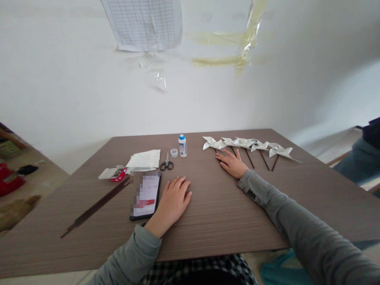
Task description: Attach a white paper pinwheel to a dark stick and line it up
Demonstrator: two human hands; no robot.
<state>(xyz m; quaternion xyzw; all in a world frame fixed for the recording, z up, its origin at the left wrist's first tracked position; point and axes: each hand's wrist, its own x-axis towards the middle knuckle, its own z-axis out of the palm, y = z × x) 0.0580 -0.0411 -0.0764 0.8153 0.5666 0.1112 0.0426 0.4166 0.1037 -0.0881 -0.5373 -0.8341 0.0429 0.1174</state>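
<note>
My left hand (172, 201) lies palm down on the brown table (208, 225), fingers stretched out, just right of a phone (146, 196) whose screen is lit. Farther up the table, my right hand (233, 163) rests flat with its fingers apart, at the stick of the leftmost paper pinwheel (211, 143); whether it touches that stick I cannot tell. Several white pinwheels on dark sticks lie in a row, among them a middle one (245, 143) and the rightmost one (280, 150). Neither hand holds anything.
Left of centre lie scissors (166, 163), a stack of white paper (144, 160), an open small red-and-white box (118, 173) and a bundle of dark sticks (97, 206). A blue-capped bottle (182, 146) stands beside a small clear cup (174, 152). Another person's leg (356, 158) shows at right.
</note>
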